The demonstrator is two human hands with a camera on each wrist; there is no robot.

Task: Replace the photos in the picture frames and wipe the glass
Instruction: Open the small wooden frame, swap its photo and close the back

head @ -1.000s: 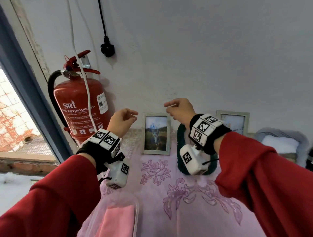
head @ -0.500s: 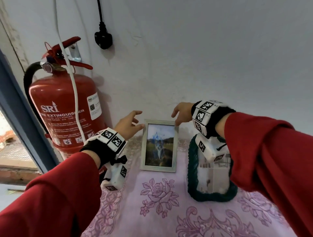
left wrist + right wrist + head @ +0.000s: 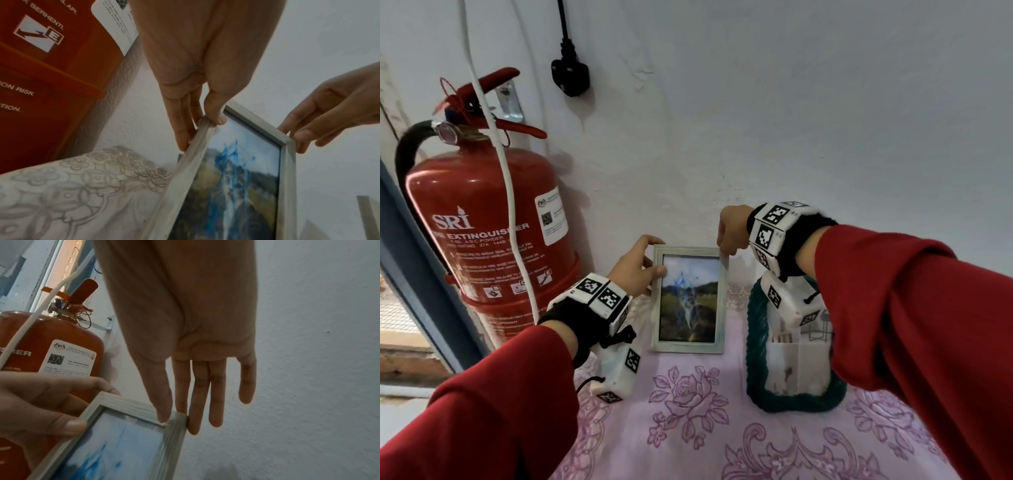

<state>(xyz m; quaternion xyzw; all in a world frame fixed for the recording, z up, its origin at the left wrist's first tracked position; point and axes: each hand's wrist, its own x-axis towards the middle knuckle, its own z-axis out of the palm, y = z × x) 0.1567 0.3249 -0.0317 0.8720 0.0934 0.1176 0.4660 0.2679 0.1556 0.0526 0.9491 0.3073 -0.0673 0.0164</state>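
Both hands pinch the grey picture frame [image 3: 690, 298] beside the fire extinguisher [image 3: 482, 219]: left hand [image 3: 635, 270] at its top-left corner, right hand [image 3: 732, 230] at its top-right.

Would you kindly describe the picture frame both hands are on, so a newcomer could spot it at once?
Find the red fire extinguisher by the white wall; just right of it, on the pink floral cloth, stands a pale grey picture frame. The left hand and right hand pinch its top corners. Unlike the dark green frame beside it, it shows a blue-streaked landscape photo.

Two picture frames [image 3: 688, 299] [image 3: 796, 356], one photo [image 3: 690, 301], one fire extinguisher [image 3: 482, 240], one plug [image 3: 570, 75], two hands [image 3: 635, 270] [image 3: 732, 229].
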